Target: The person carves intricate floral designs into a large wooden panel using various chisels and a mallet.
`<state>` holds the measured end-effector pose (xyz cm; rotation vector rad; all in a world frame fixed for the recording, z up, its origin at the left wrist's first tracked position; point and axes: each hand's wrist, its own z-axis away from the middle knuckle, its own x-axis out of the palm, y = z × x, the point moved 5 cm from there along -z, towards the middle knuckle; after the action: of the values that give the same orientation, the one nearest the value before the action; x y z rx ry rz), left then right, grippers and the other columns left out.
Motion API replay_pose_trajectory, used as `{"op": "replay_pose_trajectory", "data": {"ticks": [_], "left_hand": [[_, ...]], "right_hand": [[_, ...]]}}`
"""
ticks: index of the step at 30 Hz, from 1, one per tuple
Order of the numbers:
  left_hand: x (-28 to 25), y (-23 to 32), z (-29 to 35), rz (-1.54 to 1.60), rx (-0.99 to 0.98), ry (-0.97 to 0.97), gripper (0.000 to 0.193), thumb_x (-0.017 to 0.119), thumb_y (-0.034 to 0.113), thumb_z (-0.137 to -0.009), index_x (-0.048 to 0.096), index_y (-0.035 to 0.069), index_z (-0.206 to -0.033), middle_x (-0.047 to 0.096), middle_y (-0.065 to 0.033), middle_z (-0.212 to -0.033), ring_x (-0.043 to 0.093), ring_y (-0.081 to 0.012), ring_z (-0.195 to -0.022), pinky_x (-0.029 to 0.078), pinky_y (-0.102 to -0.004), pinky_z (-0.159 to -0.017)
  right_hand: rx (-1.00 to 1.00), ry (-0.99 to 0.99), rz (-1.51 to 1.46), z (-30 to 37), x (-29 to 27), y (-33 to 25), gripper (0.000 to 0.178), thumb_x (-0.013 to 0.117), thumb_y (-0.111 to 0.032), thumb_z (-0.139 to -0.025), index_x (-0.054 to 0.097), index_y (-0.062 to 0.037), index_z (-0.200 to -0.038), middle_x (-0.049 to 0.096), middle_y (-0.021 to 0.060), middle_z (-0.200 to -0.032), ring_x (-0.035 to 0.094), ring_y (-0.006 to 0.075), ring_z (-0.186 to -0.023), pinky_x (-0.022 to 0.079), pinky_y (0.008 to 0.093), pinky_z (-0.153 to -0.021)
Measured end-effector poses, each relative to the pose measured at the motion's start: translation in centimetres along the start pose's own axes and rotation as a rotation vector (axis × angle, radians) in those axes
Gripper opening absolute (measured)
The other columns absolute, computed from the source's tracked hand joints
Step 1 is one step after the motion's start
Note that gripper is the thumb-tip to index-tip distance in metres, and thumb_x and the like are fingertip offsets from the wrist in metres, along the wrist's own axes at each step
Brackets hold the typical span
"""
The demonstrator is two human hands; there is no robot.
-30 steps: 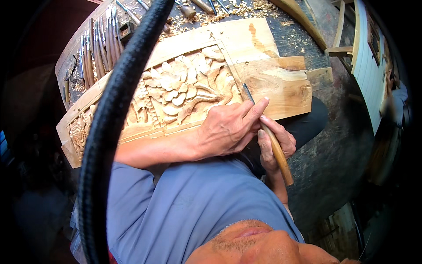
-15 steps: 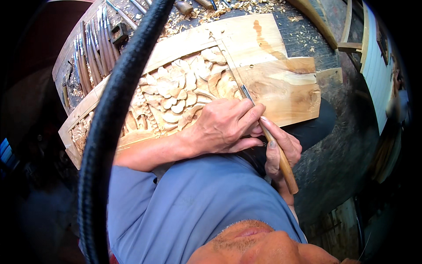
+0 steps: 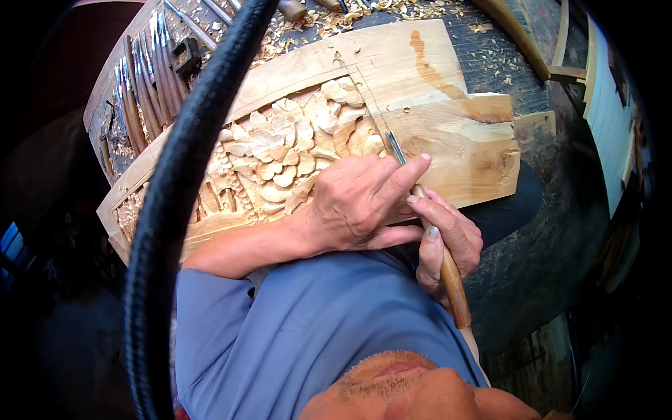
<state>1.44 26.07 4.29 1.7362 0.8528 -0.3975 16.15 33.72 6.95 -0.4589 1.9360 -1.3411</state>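
A carving gouge (image 3: 455,288) with a wooden handle slants across the right part of a carved wooden panel. Its metal blade tip rests near the pencilled border line beside the relief. My left hand (image 3: 355,201) lies over the panel's near edge, closed round the lower blade, with the index finger stretched along it. Lower down, my right hand (image 3: 453,241) wraps the handle, thumb on top. The wooden panel (image 3: 448,157) bears leaf and petal relief (image 3: 283,150) in its middle and a plain, smooth right end. Part of the relief is hidden by my left forearm.
Several chisels (image 3: 143,91) lie in a row on the round table at far left, beside a small dark metal block (image 3: 186,56). Wood shavings (image 3: 336,21) litter the far side. A thick black cable (image 3: 189,147) crosses the view. A curved wooden piece (image 3: 514,35) lies far right.
The gouge handle has swung slightly down, and my left index finger has straightened a little. Both hands keep their hold on the gouge. The panel appears shifted slightly right.
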Motion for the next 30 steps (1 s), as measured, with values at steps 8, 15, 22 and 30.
{"op": "replay_pose_trajectory", "data": {"ticks": [8, 15, 22, 30], "left_hand": [[0.3, -0.4, -0.5, 0.040, 0.037, -0.050, 0.068, 0.082, 0.051, -0.080, 0.070, 0.007, -0.130, 0.056, -0.0028, -0.081, 0.055, -0.0229, -0.068, 0.037, -0.0389, -0.063], [0.1, -1.3, -0.6, 0.069, -0.015, 0.014, 0.048, 0.081, 0.036, -0.085, 0.070, 0.007, -0.122, 0.056, -0.0055, -0.082, 0.056, -0.0265, -0.071, 0.039, -0.0413, -0.065], [-0.5, -1.3, -0.7, 0.104, -0.029, -0.017, 0.048, 0.085, 0.040, -0.082, 0.071, 0.011, -0.117, 0.054, -0.0030, -0.081, 0.058, -0.0236, -0.072, 0.039, -0.0398, -0.067], [-0.5, -1.1, -0.9, 0.111, -0.026, -0.007, 0.051, 0.085, 0.046, -0.082, 0.072, 0.010, -0.116, 0.055, -0.0008, -0.081, 0.058, -0.0201, -0.071, 0.038, -0.0375, -0.066]], "right_hand": [[-0.013, 0.074, -0.029, 0.8, 1.1, 0.9, 0.030, 0.052, -0.003, -0.095, 0.073, 0.0112, -0.110, 0.077, 0.0205, -0.092, 0.080, 0.0401, -0.091, 0.059, 0.0617, -0.104], [-0.040, 0.097, -0.019, -0.9, 2.0, 0.7, 0.026, 0.054, -0.002, -0.094, 0.073, 0.0104, -0.108, 0.076, 0.0208, -0.090, 0.080, 0.0420, -0.090, 0.062, 0.0558, -0.100], [-0.064, 0.036, 0.090, -1.2, 1.6, -0.7, 0.027, 0.056, 0.001, -0.090, 0.073, 0.0102, -0.109, 0.076, 0.0204, -0.090, 0.079, 0.0433, -0.088, 0.063, 0.0533, -0.096], [-0.002, 0.007, 0.013, -0.9, 1.2, -0.1, 0.029, 0.054, -0.002, -0.093, 0.072, 0.0095, -0.112, 0.078, 0.0215, -0.094, 0.081, 0.0426, -0.091, 0.063, 0.0540, -0.099]]}}
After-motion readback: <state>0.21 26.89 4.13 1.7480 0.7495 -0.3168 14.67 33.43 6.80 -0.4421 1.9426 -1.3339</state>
